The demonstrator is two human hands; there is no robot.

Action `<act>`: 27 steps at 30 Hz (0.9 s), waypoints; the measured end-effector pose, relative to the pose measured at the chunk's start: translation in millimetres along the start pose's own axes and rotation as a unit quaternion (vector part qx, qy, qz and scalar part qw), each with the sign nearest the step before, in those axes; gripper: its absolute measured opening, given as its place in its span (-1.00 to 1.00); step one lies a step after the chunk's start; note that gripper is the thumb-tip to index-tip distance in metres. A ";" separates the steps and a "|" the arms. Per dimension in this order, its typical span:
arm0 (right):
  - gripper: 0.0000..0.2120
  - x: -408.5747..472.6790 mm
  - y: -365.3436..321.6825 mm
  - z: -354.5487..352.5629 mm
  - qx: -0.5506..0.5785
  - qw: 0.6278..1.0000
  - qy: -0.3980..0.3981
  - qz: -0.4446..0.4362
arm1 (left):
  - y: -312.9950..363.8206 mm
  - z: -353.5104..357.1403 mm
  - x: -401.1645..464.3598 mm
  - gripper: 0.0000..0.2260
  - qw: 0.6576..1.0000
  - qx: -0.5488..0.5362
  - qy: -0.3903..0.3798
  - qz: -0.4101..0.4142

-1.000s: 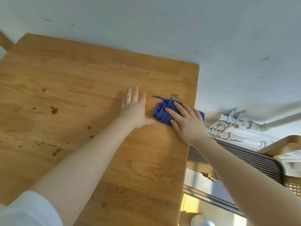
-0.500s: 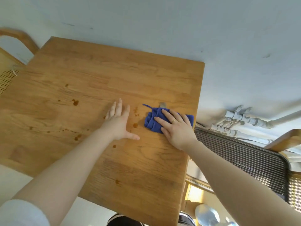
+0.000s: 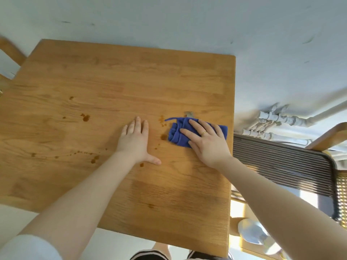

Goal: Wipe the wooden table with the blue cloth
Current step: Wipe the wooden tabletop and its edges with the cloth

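Wooden table (image 3: 112,81) seen from above, taken here as the landmark for all positions. Beyond its far edge, a pale wall (image 3: 187,19); off its right edge, a ribbed dark radiator (image 3: 281,166) with white pipes (image 3: 272,119) above it; off its far left corner, part of a wooden chair (image 3: 11,51), blurred. Brown stains mark the tabletop: one blot (image 3: 86,118) left of centre, a trail of drops (image 3: 82,153) nearer the front, and a cluster of spots (image 3: 163,121) right of centre, lying between the two hands and not covered by either. A small grey scrap (image 3: 189,114) lies on the table just behind the cloth; what it is cannot be told. Left hand (image 3: 136,142): flat on the table near its centre, fingers straight and close together, thumb spread sideways, holding nothing. Right hand (image 3: 205,141): palm down near the right edge of the table, fingers straight and slightly spread, pressing on the blue cloth (image 3: 177,135); a ring (image 3: 204,132) shows on one finger. The cloth is bunched and folded on the tabletop, under the right fingers, its left part and a loose thread showing beyond the fingertips, its right end close to the table's right edge; it lies apart from the left hand, with the stain cluster just off its left side
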State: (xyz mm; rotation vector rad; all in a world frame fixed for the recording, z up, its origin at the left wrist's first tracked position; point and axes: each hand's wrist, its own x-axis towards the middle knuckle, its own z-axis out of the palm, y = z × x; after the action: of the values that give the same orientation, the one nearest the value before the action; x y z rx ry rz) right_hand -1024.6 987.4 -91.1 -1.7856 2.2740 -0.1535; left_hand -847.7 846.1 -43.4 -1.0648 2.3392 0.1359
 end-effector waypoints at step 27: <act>-0.61 50.1 -53.4 12.1 0.005 0.980 0.115 0.164 | -10.0 14.4 4.6 0.28 0.997 -0.044 0.027 0.052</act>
State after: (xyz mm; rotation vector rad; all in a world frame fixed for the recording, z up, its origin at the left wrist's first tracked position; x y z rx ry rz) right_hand -982.3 926.6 -96.8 -1.4229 2.6856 -0.3246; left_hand -836.4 840.7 -56.6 -0.9987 2.4578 0.2548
